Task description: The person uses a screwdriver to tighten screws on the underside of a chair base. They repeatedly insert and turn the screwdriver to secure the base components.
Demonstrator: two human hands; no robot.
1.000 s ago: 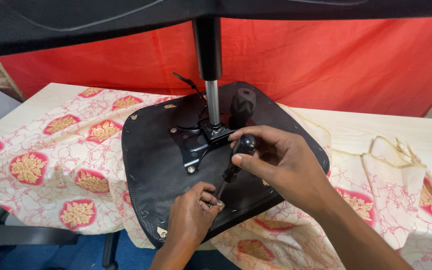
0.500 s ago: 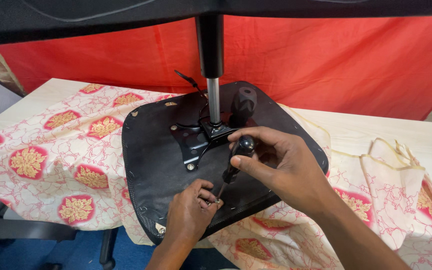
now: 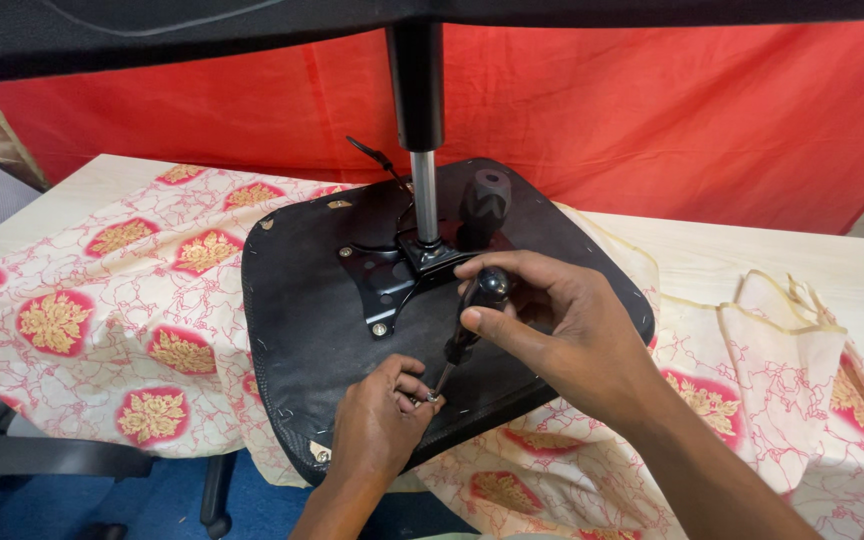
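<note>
An upturned black chair seat (image 3: 302, 310) lies on the table with its metal mounting plate (image 3: 387, 285) and gas-lift column (image 3: 422, 190) pointing up. My right hand (image 3: 562, 335) grips the black handle of a screwdriver (image 3: 472, 315), whose shaft slants down to the seat's near edge. My left hand (image 3: 382, 420) pinches the tip of the screwdriver there, around a small screw that its fingers mostly hide. A black lever knob (image 3: 484, 205) stands beside the column.
A cream cloth with red and gold flower motifs (image 3: 112, 300) covers the light wooden table (image 3: 752, 265). A red fabric backdrop (image 3: 652, 110) hangs behind. A dark chair part (image 3: 152, 30) overhangs the top. Black chair legs (image 3: 82, 460) show at lower left.
Both hands stay on the screwdriver at the seat's near edge. My view has drifted slightly; the seat and hands sit a little higher and more to the right in the frame.
</note>
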